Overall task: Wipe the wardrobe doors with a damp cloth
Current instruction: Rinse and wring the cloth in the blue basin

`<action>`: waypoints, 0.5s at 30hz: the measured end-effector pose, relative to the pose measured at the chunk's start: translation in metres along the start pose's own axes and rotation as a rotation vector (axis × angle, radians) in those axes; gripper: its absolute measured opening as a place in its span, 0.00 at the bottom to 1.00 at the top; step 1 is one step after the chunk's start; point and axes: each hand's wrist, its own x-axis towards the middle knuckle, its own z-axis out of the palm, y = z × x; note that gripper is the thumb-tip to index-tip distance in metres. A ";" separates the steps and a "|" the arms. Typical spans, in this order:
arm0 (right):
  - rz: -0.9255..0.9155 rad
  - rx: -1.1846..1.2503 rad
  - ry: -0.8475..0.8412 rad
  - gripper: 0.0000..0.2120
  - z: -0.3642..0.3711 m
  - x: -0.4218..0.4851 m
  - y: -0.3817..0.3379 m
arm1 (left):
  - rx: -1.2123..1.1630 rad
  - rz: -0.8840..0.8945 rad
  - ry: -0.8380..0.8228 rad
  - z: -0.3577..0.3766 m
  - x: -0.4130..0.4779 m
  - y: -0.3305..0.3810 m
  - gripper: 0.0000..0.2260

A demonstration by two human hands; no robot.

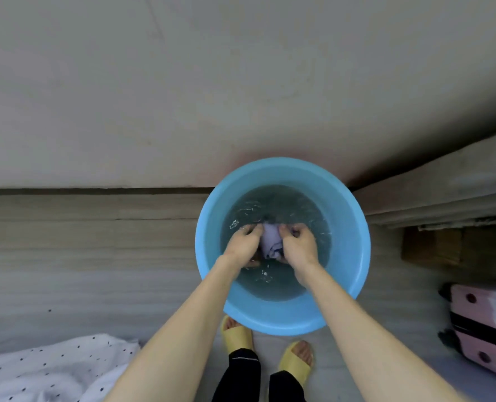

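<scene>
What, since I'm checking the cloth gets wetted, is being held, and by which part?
The bunched lilac cloth: left hand grips its left side, right hand its right side.

Soft, flat indoor light, dim in the corners, with everything bent by a wide lens.

The pale wardrobe door (182,82) is evenly lit with no hard glare. A dark shadow pools in the corner at its right end, and a faint pinkish cast sits on it just above the blue basin (270,323). Small white glints break on the water (281,204). The cloth (270,242), held between the left hand (243,243) and right hand (297,245), is a soft lilac smudge, its weave unreadable. Straight edges bow near the borders. The floor (66,271) looks smeared and grainless. The spotted bedding (52,372) and pink suitcase (487,323) are stretched and a little soft.
</scene>
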 end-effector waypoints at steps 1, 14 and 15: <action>0.035 0.104 -0.062 0.06 0.000 -0.004 -0.002 | -0.079 -0.037 -0.021 -0.002 0.000 0.002 0.11; -0.440 -0.470 0.259 0.04 -0.033 -0.020 -0.010 | -0.173 0.001 -0.031 -0.018 -0.013 -0.003 0.25; -0.412 -0.486 0.282 0.05 -0.031 -0.021 -0.011 | -0.137 0.047 0.024 -0.016 -0.014 -0.002 0.26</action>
